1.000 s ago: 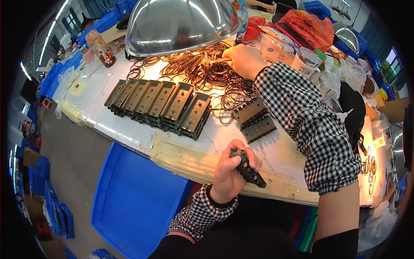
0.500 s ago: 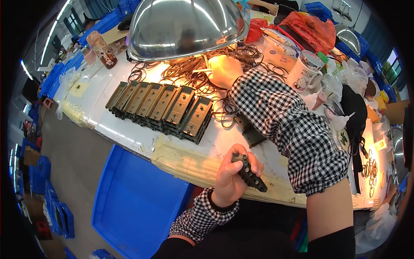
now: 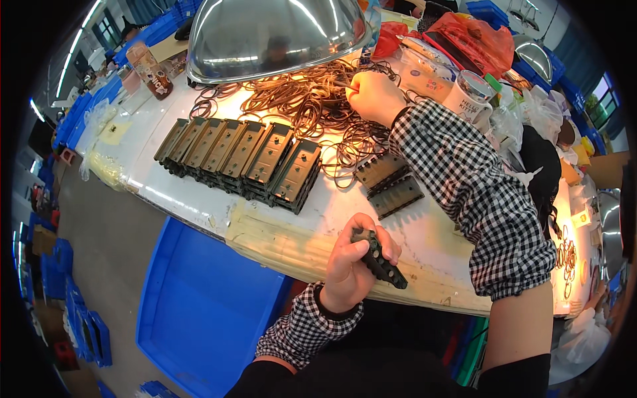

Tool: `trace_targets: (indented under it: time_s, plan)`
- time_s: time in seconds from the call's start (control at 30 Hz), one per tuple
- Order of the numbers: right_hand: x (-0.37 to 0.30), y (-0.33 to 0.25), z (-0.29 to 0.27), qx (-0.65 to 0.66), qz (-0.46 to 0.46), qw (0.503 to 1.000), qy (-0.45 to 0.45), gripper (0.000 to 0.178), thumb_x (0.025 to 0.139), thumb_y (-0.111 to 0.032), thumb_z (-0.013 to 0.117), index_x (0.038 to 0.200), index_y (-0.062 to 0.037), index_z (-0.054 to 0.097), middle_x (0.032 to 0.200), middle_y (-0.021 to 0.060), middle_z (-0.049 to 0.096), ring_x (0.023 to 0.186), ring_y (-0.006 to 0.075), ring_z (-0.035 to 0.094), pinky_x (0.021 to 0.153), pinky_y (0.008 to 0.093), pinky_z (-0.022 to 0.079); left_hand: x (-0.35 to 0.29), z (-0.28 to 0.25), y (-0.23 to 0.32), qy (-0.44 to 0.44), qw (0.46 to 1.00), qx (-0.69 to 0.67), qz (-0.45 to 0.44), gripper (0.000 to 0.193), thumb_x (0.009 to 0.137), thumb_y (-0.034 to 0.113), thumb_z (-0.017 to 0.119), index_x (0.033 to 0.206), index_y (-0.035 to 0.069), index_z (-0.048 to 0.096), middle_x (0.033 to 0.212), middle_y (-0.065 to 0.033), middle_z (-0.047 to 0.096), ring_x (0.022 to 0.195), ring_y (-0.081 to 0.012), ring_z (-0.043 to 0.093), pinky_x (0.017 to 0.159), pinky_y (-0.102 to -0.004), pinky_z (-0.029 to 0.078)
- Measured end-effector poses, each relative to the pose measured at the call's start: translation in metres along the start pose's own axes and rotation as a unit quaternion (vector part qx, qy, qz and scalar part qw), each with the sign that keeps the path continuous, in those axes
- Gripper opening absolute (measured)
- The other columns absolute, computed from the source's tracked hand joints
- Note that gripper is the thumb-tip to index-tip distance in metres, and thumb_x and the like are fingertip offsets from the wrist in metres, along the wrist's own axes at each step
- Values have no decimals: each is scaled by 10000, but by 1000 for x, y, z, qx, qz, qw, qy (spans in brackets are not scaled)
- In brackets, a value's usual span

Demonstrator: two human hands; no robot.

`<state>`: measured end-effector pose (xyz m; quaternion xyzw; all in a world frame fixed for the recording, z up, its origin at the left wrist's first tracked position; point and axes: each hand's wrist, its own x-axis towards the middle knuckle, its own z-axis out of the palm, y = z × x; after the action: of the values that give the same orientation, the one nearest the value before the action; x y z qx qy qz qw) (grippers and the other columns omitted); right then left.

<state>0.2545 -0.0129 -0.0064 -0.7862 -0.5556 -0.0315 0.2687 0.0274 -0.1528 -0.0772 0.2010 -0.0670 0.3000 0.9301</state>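
My left hand (image 3: 349,270) is closed around a dark green, long narrow plastic part (image 3: 379,260) with round holes or studs along its side, held above the table's front edge. My right hand (image 3: 375,97) reaches over a tangled heap of thin brown bands (image 3: 292,99), fingers pinched at a thin strand. Left of it, several dark green tray-shaped plastic parts (image 3: 269,154) stand stacked in a slanting row. Two similar parts (image 3: 391,182) lie apart from the row, below my right forearm.
A shiny metal lamp shade (image 3: 279,40) hangs over the bands. At the right are a white mug (image 3: 468,99), a red plastic bag (image 3: 472,43) and a black cloth item (image 3: 541,169). A patterned bottle (image 3: 151,71) stands far left. Below the table edge sits a blue bin (image 3: 199,298).
My right hand has moved right across the heap of bands, uncovering the two separate green parts. My left hand still holds its part at nearly the same place. The whole view has shifted slightly.
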Motion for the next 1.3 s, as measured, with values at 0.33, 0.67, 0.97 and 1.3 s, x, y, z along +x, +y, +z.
trace_targets:
  time_s: [0.33, 0.67, 0.97, 1.3]
  plan:
    - [-6, 6, -17, 8, -56, 993, -107, 254, 817, -227, 568, 835, 11, 657, 861, 222, 663, 799, 365, 655, 732, 440, 517, -1, -1, 1, 5, 1000, 14, 7, 203, 874, 210, 529, 1021, 109, 431, 816, -113, 573, 782, -223, 520, 796, -385, 398]
    - [-132, -28, -126, 109, -153, 980, -70, 220, 782, -180, 648, 719, 29, 617, 591, 155, 555, 541, 254, 564, 535, 353, 436, -5, 3, 6, 14, 1000, 8, 10, 731, 810, 310, 554, 1406, -13, 279, 741, -53, 549, 710, -177, 495, 772, -352, 375]
    - [-229, -16, -157, 371, 90, 887, -261, 205, 885, -225, 651, 855, -24, 625, 747, 7, 657, 590, 4, 464, 514, 190, 355, -27, 24, 4, -56, 991, 55, -110, 321, 818, 295, 599, 989, 95, 417, 709, -99, 564, 640, -201, 504, 673, -336, 376]
    - [-310, 1, -110, 734, 220, 634, -108, 282, 967, -289, 556, 869, -31, 611, 718, -6, 585, 479, 17, 323, 576, 207, 377, -47, 42, -19, -78, 973, 21, -217, 280, 828, 269, 611, 951, 100, 425, 714, -107, 563, 671, -225, 547, 668, -335, 373]
